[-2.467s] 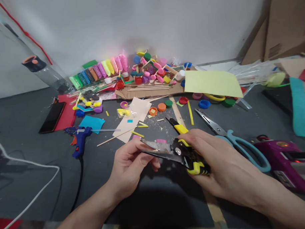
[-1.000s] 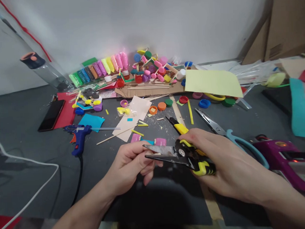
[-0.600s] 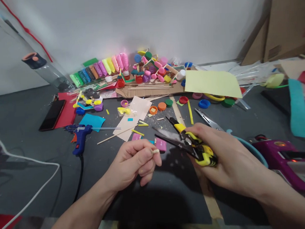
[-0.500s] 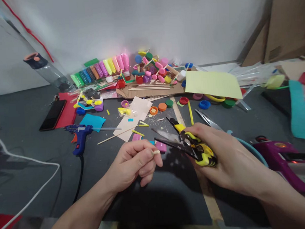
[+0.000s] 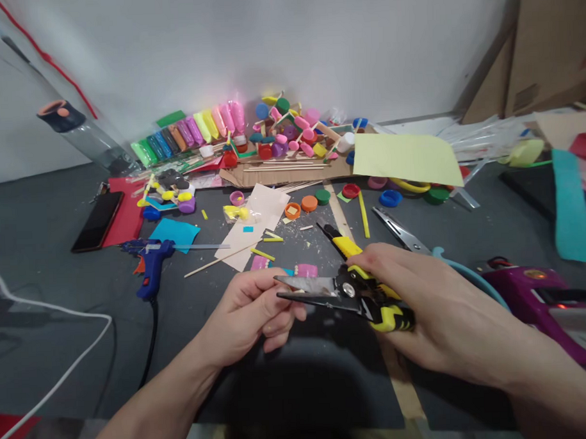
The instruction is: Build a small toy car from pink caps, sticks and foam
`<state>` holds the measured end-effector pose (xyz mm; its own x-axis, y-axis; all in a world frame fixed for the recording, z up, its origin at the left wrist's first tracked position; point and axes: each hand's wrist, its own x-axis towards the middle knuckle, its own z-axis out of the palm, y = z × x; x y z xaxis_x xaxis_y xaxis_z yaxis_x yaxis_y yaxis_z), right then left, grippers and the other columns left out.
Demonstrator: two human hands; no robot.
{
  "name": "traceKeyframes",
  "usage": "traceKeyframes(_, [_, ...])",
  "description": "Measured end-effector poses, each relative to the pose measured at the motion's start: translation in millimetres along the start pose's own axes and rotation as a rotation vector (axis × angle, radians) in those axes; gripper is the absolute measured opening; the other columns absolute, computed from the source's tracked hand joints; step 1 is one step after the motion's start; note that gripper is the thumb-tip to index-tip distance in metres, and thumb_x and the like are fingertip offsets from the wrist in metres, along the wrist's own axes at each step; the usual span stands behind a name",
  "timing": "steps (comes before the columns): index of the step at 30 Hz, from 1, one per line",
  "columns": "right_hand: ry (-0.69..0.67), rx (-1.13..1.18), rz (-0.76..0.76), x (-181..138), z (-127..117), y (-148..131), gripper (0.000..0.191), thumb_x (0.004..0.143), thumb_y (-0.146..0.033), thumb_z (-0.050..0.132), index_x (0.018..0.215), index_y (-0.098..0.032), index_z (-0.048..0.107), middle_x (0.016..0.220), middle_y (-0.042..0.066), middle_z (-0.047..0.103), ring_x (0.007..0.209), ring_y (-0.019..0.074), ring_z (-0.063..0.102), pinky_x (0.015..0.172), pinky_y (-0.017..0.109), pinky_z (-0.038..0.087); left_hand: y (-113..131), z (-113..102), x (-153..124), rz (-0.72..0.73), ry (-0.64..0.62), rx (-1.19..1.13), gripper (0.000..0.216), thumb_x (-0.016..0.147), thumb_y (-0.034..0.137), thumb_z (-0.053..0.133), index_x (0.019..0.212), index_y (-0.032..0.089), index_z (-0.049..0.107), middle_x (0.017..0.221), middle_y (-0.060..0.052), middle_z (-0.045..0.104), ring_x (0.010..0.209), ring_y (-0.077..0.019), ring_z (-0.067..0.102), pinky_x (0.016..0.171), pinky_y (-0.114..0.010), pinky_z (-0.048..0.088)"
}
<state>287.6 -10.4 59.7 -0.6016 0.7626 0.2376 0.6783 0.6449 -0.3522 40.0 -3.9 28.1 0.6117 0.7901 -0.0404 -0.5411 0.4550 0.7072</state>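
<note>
My right hand [image 5: 435,310] is wrapped round the yellow and black handles of a pair of snips [image 5: 343,291], whose steel blades point left. The blade tips reach my left hand [image 5: 251,310], which is curled in a pinch on a short wooden stick piece; the blades hide most of that piece. Both hands hover just above the dark grey table [image 5: 60,298], near its front edge. Small pink blocks [image 5: 305,269] lie on the table just beyond the blades.
A blue glue gun [image 5: 152,266] lies to the left with its black cord. Large teal-handled scissors [image 5: 419,244] and a purple tool [image 5: 546,300] lie right. Bottle caps, clay packs [image 5: 194,133], sticks, a yellow sheet [image 5: 406,159] and a phone [image 5: 97,221] crowd the back.
Half a second ago the snips were lifted away to the right of the stick piece. They have swung back left, so the blades again meet my left fingertips.
</note>
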Motion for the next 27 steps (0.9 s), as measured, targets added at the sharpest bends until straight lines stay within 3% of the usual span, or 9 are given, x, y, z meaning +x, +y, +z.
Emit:
traceKeyframes(8, [0.024,-0.009,-0.026,-0.8,-1.7,0.3,0.034,0.076,-0.014,0.053,0.110,-0.016,0.053,0.094,0.010,0.064,0.080,0.0239,0.064,0.067,0.031,0.051,2.5,-0.9,0.0,-0.023,-0.022,0.001,0.018,0.091,0.030,0.072,0.083,0.014,0.073,0.057,0.007,0.044,0.041,-0.0002,0.023,0.037,-0.011,0.035])
traceKeyframes(12, [-0.001,-0.017,-0.025,-2.3,-0.4,0.6,0.029,0.077,-0.013,0.052,0.105,-0.018,0.053,0.089,0.008,0.064,0.073,0.0225,0.063,0.062,0.031,0.048,2.6,-1.9,-2.1,-0.092,-0.058,0.014,0.024,0.094,0.035,0.068,0.081,0.014,0.069,0.050,0.011,0.029,0.038,-0.0009,0.020,0.037,-0.011,0.032])
traceKeyframes(17, [0.048,0.004,0.006,-0.4,1.1,0.6,0.020,0.081,-0.014,0.052,0.100,-0.019,0.053,0.084,0.006,0.063,0.070,0.0226,0.062,0.059,0.031,0.047,2.8,-1.9,-1.8,-0.105,-0.061,0.000,0.030,0.096,0.037,0.065,0.078,0.014,0.067,0.048,0.011,0.025,0.036,-0.0013,0.017,0.034,-0.011,0.029])
traceKeyframes(27, [0.051,0.019,0.000,1.5,2.3,-0.7,0.030,0.081,-0.016,0.054,0.110,-0.019,0.050,0.095,0.009,0.063,0.079,0.0236,0.065,0.066,0.032,0.051,1.6,2.6,2.2,0.039,0.036,-0.014,0.013,0.088,0.029,0.075,0.088,0.019,0.067,0.053,0.009,0.040,0.041,-0.0024,0.026,0.037,-0.010,0.031])
